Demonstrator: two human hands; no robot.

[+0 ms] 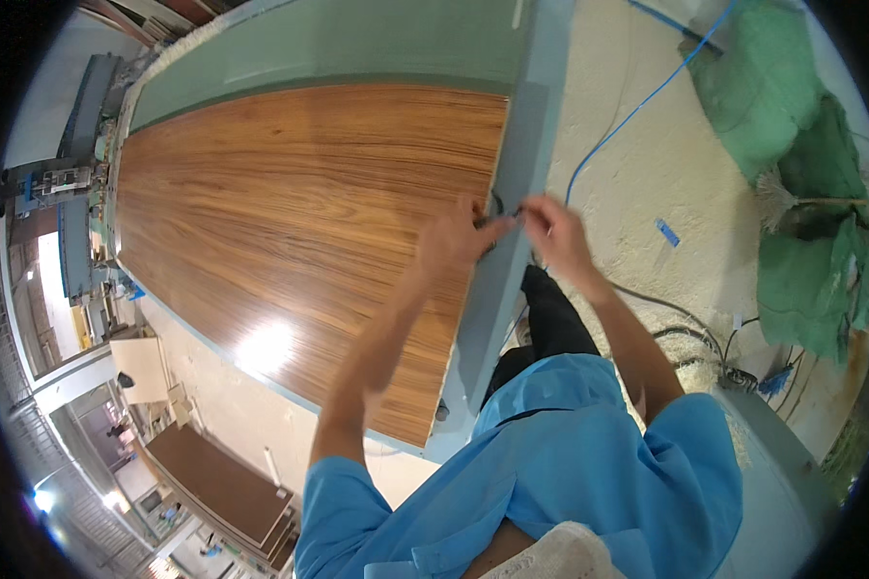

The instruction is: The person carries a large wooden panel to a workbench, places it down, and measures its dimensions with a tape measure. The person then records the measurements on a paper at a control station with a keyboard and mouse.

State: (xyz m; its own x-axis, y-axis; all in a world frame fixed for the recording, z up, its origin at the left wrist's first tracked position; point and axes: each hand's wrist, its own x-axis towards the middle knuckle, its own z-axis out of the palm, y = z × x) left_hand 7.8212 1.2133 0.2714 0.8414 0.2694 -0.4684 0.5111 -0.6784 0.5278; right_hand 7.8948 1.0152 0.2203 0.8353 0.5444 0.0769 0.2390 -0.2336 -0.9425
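A large wood-grain panel (290,193) lies flat on a grey-blue machine table (541,106) in front of me. Over the panel's right edge, my left hand (447,241) is closed, its fingertips pointing toward the other hand. My right hand (562,241) is beside it above the table's border, thumb and fingers pinched together. Between the two sets of fingertips is a small dark piece, too blurred to name. Another bit of dark material shows by the left fingers at the panel edge.
A blue hose (637,104) runs over the dusty floor on the right, near green sacks (806,280) and a broom (777,198). A small blue object (667,233) lies there too. Black cables (681,309) trail beside my legs. Brown boards (217,473) are stacked at lower left.
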